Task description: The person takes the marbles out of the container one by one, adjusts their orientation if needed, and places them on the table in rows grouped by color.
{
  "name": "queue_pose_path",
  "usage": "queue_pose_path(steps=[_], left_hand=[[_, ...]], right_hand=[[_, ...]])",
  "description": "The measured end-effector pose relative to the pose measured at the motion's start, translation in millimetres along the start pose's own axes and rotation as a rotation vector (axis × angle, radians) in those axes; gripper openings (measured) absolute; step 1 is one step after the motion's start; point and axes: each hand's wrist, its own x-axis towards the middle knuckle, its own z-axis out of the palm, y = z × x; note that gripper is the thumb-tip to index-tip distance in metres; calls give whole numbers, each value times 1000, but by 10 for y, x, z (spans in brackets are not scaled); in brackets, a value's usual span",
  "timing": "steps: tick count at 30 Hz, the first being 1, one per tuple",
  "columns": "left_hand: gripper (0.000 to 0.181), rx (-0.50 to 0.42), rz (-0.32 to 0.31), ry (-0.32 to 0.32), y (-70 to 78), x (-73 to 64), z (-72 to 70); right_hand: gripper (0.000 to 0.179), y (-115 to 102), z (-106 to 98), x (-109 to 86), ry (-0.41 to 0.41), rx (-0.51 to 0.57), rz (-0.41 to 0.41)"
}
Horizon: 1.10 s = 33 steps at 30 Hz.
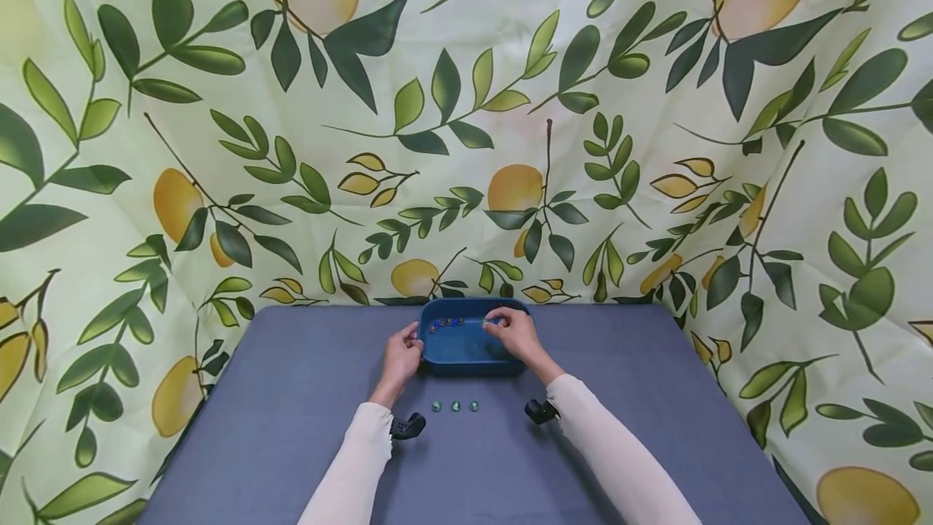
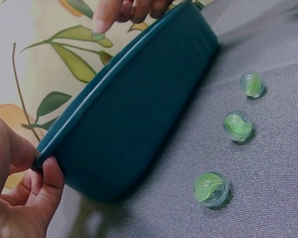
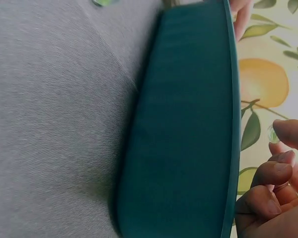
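Note:
A teal rectangular tub (image 1: 474,366) stands toward the back of the table. My left hand (image 1: 402,356) grips its left rim, the thumb on top and fingers below, as the left wrist view shows. Over the tub's right part, my right hand (image 1: 515,334) pinches a clear and green glass marble (image 3: 272,134) between thumb and fingertip. Several blue and reddish marbles (image 1: 455,322) lie in the tub along its back left. In front of the tub, three clear marbles with green swirls (image 2: 238,125) sit in a row on the cloth.
Grey-blue cloth (image 1: 306,395) covers the table. A hanging sheet printed with lemons and leaves (image 1: 437,225) rises behind the tub and along both sides. Black wrist devices (image 1: 408,426) are worn at both wrists, near the row of marbles.

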Motion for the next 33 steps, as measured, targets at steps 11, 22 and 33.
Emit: queue_pose_path(steps=[11, 22, 33], left_hand=[[49, -1, -4, 1, 10, 2, -15], [49, 13, -15, -4, 33, -9, -20], [50, -6, -3, -2, 27, 1, -12]], right_hand=[[12, -34, -46, -315, -22, 3, 10], [11, -3, -44, -668, -64, -4, 10], [9, 147, 13, -938, -119, 11, -8]])
